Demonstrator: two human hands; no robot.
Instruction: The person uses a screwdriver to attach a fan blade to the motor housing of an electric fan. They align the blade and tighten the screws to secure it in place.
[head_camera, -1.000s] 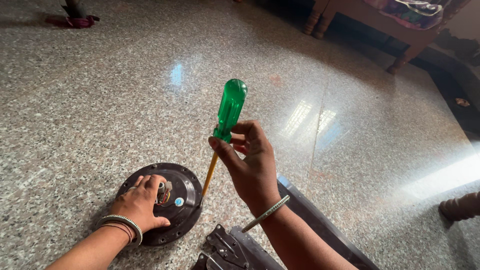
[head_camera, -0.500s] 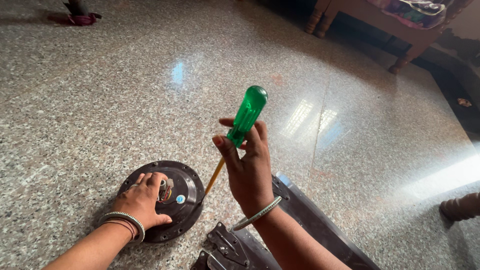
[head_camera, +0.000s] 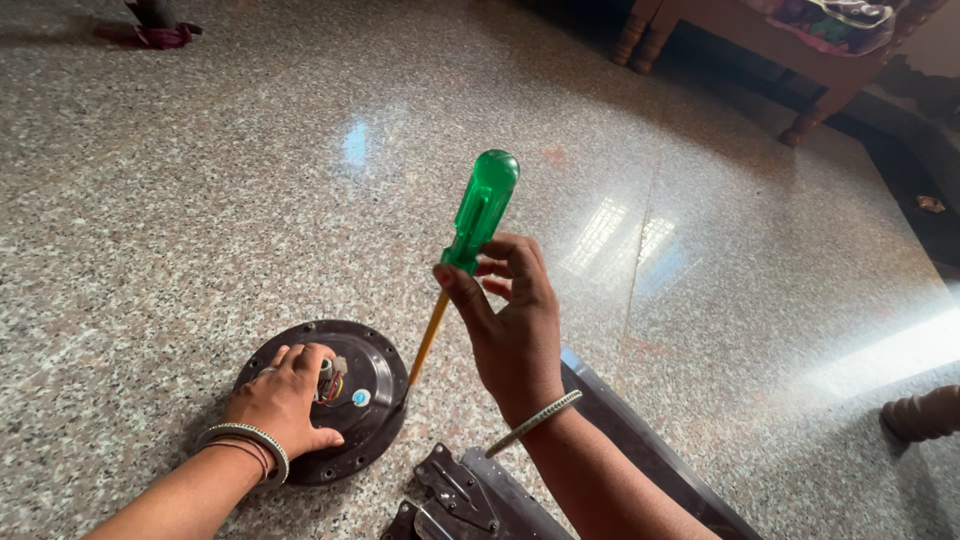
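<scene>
A round dark motor housing (head_camera: 370, 400) lies flat on the speckled stone floor, with a short shaft and coloured wires at its middle. My left hand (head_camera: 283, 400) rests on top of it, fingers against the shaft. My right hand (head_camera: 512, 325) grips the lower end of a screwdriver's green translucent handle (head_camera: 481, 210). Its yellow shank (head_camera: 428, 340) slants down to the right rim of the housing, where the tip meets the edge.
A dark fan blade with a metal bracket (head_camera: 470, 495) lies under my right forearm at the bottom. A wooden cot's legs (head_camera: 800, 125) stand at the far right. A dark object on pink cloth (head_camera: 150, 30) sits at the top left.
The screwdriver handle tipped right and lower half a second ago, then swung back up and more upright. My right hand shifted its fingers on the handle. My left hand stayed on the housing.
</scene>
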